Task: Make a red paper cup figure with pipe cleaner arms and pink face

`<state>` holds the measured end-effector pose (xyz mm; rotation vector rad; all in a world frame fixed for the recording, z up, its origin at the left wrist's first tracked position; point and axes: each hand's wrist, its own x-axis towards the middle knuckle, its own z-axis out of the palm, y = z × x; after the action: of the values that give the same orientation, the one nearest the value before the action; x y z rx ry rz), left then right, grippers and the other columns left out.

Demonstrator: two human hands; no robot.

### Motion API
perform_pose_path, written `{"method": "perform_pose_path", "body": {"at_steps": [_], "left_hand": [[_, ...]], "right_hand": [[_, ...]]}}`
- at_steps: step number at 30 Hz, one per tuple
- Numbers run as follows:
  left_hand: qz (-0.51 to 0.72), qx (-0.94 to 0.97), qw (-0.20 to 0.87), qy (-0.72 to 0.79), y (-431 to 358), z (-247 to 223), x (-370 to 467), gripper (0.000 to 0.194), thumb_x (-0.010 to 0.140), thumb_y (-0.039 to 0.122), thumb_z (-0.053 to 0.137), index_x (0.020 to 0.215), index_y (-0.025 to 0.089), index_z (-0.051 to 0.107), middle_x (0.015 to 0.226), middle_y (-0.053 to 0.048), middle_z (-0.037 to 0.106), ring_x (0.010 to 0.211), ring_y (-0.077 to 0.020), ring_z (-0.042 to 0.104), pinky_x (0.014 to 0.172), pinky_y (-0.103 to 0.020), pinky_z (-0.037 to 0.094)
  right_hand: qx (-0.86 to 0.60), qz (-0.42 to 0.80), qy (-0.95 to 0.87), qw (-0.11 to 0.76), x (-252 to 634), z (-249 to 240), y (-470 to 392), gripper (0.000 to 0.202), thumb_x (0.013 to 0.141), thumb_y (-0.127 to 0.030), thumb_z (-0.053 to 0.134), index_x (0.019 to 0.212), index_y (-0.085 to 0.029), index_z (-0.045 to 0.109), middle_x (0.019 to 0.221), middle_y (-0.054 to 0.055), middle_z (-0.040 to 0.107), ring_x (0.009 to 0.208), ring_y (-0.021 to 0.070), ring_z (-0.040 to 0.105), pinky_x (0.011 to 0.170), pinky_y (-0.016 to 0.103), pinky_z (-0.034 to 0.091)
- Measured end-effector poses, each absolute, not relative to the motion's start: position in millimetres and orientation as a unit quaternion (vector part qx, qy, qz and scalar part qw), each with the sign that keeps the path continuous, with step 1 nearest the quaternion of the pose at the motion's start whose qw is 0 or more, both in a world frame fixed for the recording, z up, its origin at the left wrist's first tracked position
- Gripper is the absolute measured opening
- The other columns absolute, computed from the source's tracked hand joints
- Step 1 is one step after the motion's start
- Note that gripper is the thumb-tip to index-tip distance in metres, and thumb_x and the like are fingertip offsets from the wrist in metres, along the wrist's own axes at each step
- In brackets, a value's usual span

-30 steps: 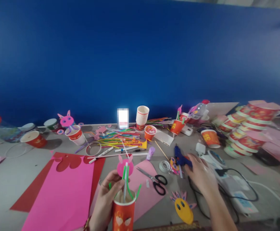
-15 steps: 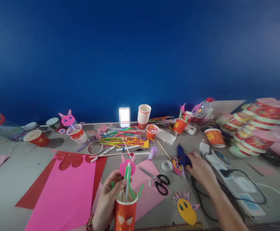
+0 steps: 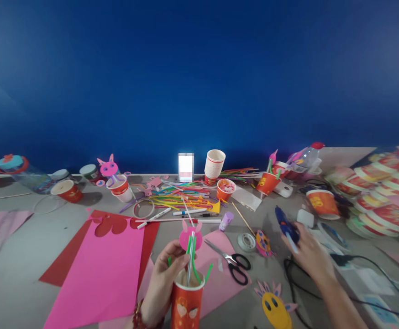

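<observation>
My left hand (image 3: 168, 269) pinches a pink paper animal head (image 3: 190, 238) with two ears, at the stick and green strips behind it. The strips reach into a red paper cup (image 3: 187, 306) with heart-shaped pieces on its side, at the bottom middle. My right hand (image 3: 311, 251) is closed around a blue hot glue gun (image 3: 285, 223), whose nozzle points away and a clear glue stick shows near my fingers. Between the hands lie black-handled scissors (image 3: 235, 265) on pink paper. A yellow paper face (image 3: 275, 310) lies nearer me, right of the scissors.
Pink paper (image 3: 107, 260) over red sheets lies left. Colourful pipe cleaners (image 3: 182, 201) and markers spread across the middle. Stacked white cups (image 3: 215, 163) and a decorated bunny cup (image 3: 117, 187) stand behind. A black cable (image 3: 290, 283) and tall cup stacks (image 3: 387, 205) occupy the right.
The glue gun has been lifted in my right hand, shifting right, away from the decorated paper piece beside the tape roll. My left hand keeps its hold. The view has turned slightly left.
</observation>
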<state>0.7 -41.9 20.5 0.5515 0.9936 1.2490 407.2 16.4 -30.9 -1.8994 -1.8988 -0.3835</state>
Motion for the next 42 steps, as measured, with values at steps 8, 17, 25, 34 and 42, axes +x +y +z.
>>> {"method": "perform_pose_path", "body": {"at_steps": [8,17,25,34,42], "left_hand": [[0.544,0.349,0.586,0.489,-40.0,25.3,6.7,0.031,0.073,0.038,0.08,0.096,0.018,0.074,0.083,-0.005,0.071,0.075,-0.0181,0.065,0.068,-0.024,0.053],[0.502,0.569,0.358,0.545,-43.2,33.4,11.1,0.021,0.085,0.027,0.064,0.103,0.021,0.073,0.073,-0.002,0.069,0.067,-0.0169,0.063,0.062,-0.022,0.048],[0.503,0.593,0.329,0.536,-43.6,39.7,16.6,0.025,0.085,0.023,0.063,0.108,0.024,0.074,0.083,-0.004,0.071,0.07,-0.0192,0.062,0.067,-0.026,0.048],[0.495,0.616,0.306,0.531,-45.0,34.2,14.4,0.028,0.087,0.021,0.061,0.112,0.025,0.072,0.086,-0.006,0.07,0.072,-0.02,0.063,0.068,-0.027,0.048],[0.504,0.614,0.301,0.527,-44.7,36.1,14.9,0.029,0.086,0.02,0.061,0.112,0.025,0.073,0.085,-0.006,0.07,0.07,-0.0197,0.062,0.066,-0.027,0.048]], "right_hand": [[-0.646,0.194,-0.58,0.458,335.4,18.5,-32.0,0.026,0.088,-0.045,0.056,0.093,-0.021,0.065,0.048,-0.003,0.056,0.04,0.0189,0.056,0.044,0.028,0.049],[-0.485,0.241,-0.708,0.453,231.2,52.6,-62.3,0.009,0.082,-0.031,0.063,0.088,-0.025,0.066,0.072,0.003,0.072,0.056,0.0203,0.067,0.054,0.026,0.056],[-0.442,0.208,-0.774,0.404,227.3,54.2,-60.1,0.008,0.08,-0.027,0.06,0.087,-0.025,0.062,0.069,0.001,0.067,0.055,0.0179,0.062,0.051,0.024,0.05],[-0.444,0.13,-0.79,0.403,229.1,42.9,-59.0,0.013,0.082,-0.035,0.057,0.088,-0.025,0.062,0.067,0.004,0.068,0.055,0.0204,0.064,0.05,0.025,0.048],[-0.471,0.094,-0.791,0.379,226.8,48.3,-63.4,0.019,0.073,-0.017,0.059,0.09,-0.026,0.059,0.073,0.004,0.069,0.06,0.0228,0.067,0.056,0.027,0.051]]}}
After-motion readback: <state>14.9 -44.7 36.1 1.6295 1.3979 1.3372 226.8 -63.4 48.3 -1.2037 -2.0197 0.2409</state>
